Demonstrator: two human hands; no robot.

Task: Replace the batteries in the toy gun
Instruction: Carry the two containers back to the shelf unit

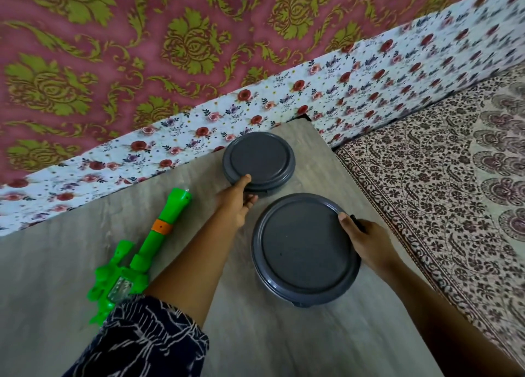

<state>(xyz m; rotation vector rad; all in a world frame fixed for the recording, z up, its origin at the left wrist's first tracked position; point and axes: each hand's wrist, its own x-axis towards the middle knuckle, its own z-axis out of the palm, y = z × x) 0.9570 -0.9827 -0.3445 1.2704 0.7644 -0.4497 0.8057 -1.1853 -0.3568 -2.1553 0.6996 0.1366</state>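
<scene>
Left hand (237, 200) pinches the rim of the far grey container (258, 162); right hand (362, 239) grips the near grey container (305, 247) at its right rim. Toy gun (142, 251) lies untouched along the table's (284, 342) left side. Risk: a lid popping suddenly, scattering contents off the right edge. No legible writing anywhere.

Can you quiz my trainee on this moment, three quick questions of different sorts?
1. True or false: the green toy gun is held in a hand.
2. Which hand grips the smaller grey lidded container: A left, B right?
3. Fill in: the lid of the larger grey lidded container is still ___.

Key: 1 false, it lies on the table; 2 A; 3 on.
</scene>
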